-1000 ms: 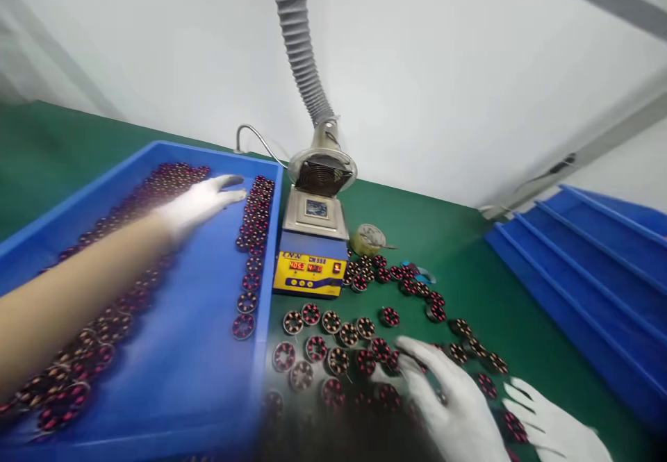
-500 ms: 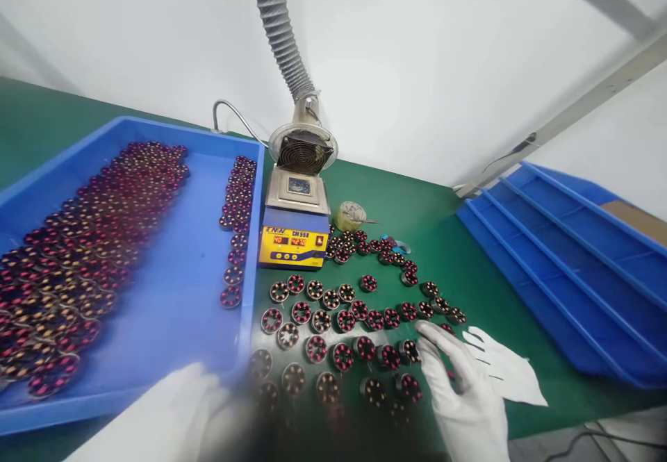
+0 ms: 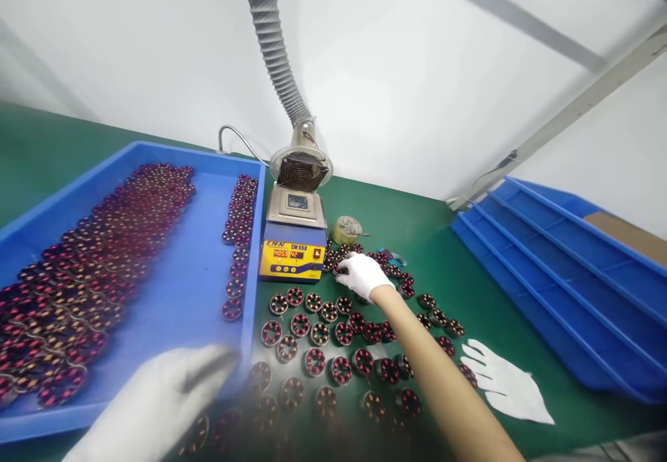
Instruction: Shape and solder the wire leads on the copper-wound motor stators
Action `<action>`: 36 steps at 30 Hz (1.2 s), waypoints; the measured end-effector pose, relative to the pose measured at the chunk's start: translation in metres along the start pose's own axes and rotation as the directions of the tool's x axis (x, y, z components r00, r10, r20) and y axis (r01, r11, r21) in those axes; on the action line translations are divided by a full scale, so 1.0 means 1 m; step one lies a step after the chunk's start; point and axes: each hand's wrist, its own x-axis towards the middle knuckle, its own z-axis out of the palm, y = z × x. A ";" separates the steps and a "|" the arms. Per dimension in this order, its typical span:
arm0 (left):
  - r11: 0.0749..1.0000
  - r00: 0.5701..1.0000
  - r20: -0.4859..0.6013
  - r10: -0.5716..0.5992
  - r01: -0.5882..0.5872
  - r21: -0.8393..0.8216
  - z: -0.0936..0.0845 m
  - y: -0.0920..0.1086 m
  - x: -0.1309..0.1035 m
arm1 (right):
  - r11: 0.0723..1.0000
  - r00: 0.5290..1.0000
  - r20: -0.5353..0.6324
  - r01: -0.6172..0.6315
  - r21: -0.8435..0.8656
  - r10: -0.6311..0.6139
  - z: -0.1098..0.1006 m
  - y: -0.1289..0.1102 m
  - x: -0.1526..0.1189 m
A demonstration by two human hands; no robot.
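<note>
Right grip: my right hand (image 3: 363,274) curls over small wound coils (image 3: 344,265) beside the solder pot (image 3: 294,234); whether I'm pinching one, I cannot tell.
Left grip: my left hand (image 3: 156,399), blurred, lies loosely spread at the blue tray (image 3: 203,288) corner.
Risk: my sleeveless forearm could sweep the coil rows (image 3: 333,337); the pot looks hot.
Surface: green mat (image 3: 469,267), spare glove (image 3: 505,382).
Room: white wall, stacked trays (image 3: 563,274).

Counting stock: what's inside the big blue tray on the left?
The blue tray holds wound coils in a wide band plus one column. The left hand hides its near corner.
</note>
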 end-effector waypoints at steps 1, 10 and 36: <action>1.000 0.999 0.045 -0.013 0.012 0.010 0.001 0.000 0.000 | 1.000 1.000 0.000 -0.011 0.010 0.011 0.005 -0.002 0.004; 0.976 0.988 -0.100 0.117 -0.096 0.194 0.008 0.005 0.000 | 0.880 0.973 -0.201 -0.003 0.474 0.111 -0.022 -0.016 -0.044; 0.794 0.670 -0.435 0.602 -0.562 0.232 -0.001 0.115 0.033 | -0.347 0.861 -0.243 0.418 0.840 0.447 -0.040 -0.109 -0.125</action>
